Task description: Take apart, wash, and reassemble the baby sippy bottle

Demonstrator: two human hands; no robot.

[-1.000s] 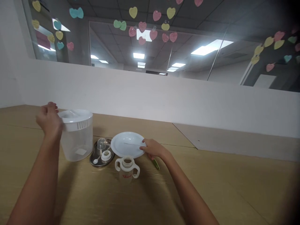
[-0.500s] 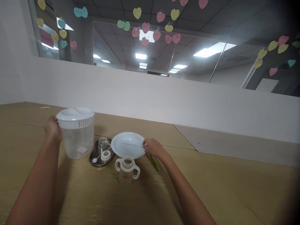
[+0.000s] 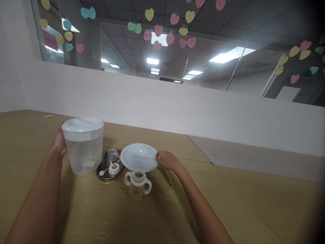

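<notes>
My left hand (image 3: 60, 140) is closed against the left side of a clear plastic bucket (image 3: 83, 154) with a white lid; its fingers are partly hidden behind the wall. My right hand (image 3: 167, 160) pinches a thin metal rod (image 3: 146, 157) at the right rim of a white bowl (image 3: 132, 150), and the rod reaches over the bowl. A green-handled tool (image 3: 166, 176) lies below that hand. In front of the bowl stands an uncapped, two-handled baby bottle (image 3: 137, 188) with red print.
Between bucket and bowl lies a metal tray (image 3: 108, 177). It bears a clear dome cap (image 3: 111, 155), a white bottle collar (image 3: 114, 168) and a small white-tipped stick (image 3: 102, 173). A white wall (image 3: 152, 105) with windows rises behind the table (image 3: 228, 203).
The bucket has turned slightly, its vent slots shifting right, and my left hand has moved a little right with it. My right hand and the rod are nearly still.
</notes>
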